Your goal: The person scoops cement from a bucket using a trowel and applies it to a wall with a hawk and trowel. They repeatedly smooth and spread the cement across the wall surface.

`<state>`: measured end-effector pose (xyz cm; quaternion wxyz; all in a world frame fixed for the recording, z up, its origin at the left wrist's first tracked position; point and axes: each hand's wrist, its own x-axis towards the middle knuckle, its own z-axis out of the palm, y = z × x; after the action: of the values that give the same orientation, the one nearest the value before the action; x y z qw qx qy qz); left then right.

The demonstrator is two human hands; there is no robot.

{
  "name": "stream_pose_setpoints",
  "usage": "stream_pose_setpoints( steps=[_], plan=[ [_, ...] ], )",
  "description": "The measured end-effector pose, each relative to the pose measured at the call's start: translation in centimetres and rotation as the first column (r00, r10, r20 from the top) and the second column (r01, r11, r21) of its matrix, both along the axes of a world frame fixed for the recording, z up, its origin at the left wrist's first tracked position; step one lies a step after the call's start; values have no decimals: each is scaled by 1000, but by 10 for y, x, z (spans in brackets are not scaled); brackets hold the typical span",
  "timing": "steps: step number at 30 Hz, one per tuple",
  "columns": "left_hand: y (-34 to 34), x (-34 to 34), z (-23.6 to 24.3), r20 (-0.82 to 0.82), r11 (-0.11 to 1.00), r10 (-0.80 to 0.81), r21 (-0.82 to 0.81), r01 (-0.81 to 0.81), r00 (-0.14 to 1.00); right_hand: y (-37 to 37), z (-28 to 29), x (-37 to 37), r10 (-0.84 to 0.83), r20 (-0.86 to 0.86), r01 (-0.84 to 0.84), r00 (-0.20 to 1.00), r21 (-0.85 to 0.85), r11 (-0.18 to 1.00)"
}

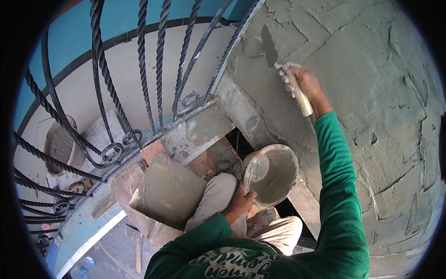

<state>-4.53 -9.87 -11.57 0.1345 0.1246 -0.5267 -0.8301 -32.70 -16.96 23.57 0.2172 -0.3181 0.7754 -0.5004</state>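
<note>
My right hand [302, 83] is closed round the pale wooden handle of a trowel [269, 46], its pointed metal blade lying over the rough grey mortar wall [344, 60]. By its rim, my left hand [241, 203] grips a round mortar-smeared basin [271, 176], tilted beside my knee. Wet grey mortar coats the inside of the basin. Left of my leg rests a square mortar-covered board [168, 191].
Twisted black iron railing bars [160, 65] curve along the left. Beyond them stands a bucket of mortar [60, 146]. A wooden-handled tool [138, 253] and a clear plastic bottle [83, 268] lie at lower left. A dark gap [239, 142] opens between the planks near the basin.
</note>
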Motion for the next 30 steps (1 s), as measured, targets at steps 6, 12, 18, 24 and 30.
stream_pose_setpoints(
  steps=[6, 12, 18, 24, 30],
  plan=[
    [-3, -5, -3, 39, 1000, -27, 4, 26, 999, 67, 20, 60, -286, -285, 234, 915, -202, 951],
    [3, 3, -6, 56, 998, -66, -3, 66, 996, 41, -61, 85, -317, -216, 283, 924, -173, 943],
    [0, 14, 6, 54, 953, -157, -253, 166, 986, -26, -141, 51, -294, -22, 288, 956, -147, 946],
    [-19, 19, 24, 144, 863, -260, -409, 297, 955, -86, -175, -10, -359, -332, 348, 873, -94, 933],
    [-21, 8, 14, 113, 844, -208, -481, 236, 972, -114, -182, -29, -358, -578, 476, 733, 61, 877]
  ],
)
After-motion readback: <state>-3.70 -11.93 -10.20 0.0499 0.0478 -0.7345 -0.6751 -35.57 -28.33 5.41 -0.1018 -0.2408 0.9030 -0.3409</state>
